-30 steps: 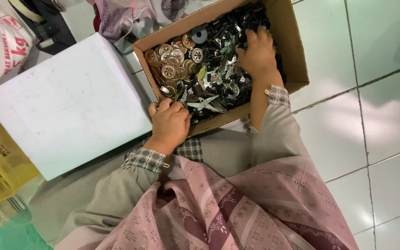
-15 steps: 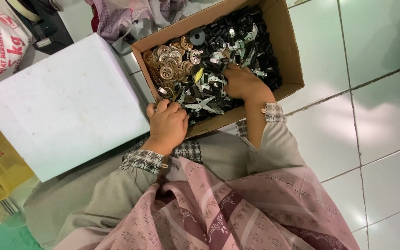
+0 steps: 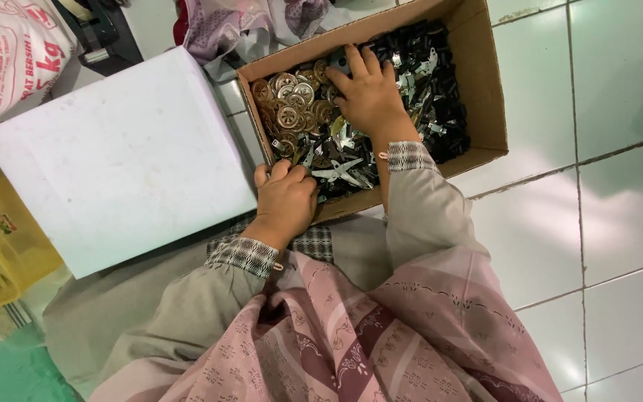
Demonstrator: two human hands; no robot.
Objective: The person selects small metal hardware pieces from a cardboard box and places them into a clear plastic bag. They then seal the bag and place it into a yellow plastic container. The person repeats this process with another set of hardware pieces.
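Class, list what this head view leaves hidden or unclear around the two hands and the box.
- Right hand: palm down, covering whatever it touches.
- Left hand: fingers curled over the cardboard box edge; grip unclear.
- Box's far corner: cut off by top edge.
- Small dark parts: too small to identify.

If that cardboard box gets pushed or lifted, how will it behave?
The box is probably heavy for its size: it is packed with metal parts and brass discs. Pushed, it should slide easily on the glossy tiles. Lifted by one wall, the thin cardboard may flex or sag.
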